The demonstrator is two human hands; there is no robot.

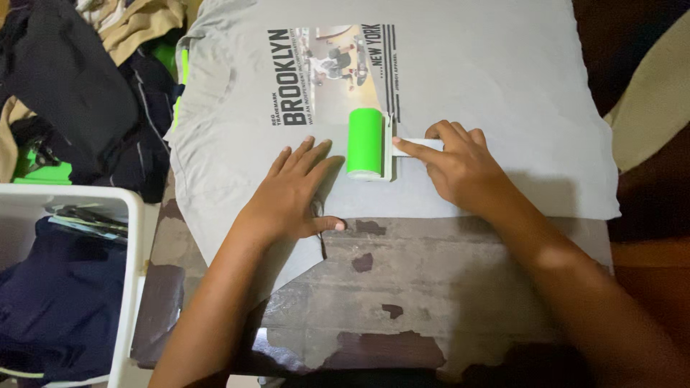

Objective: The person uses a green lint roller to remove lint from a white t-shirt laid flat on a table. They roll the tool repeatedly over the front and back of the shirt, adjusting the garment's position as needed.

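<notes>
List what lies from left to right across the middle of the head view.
White basket → left hand flat on the grey T-shirt → green lint roller → right hand gripping the roller's white handle.

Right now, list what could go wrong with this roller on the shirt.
The green cylindrical lint roller may snag the printed graphic next to it. The grey cotton t-shirt could bunch, since only the left hand pins it. The right hand grips the white handle only lightly, so it might slip.

No packages, labels, signs, screens (none visible).
</notes>
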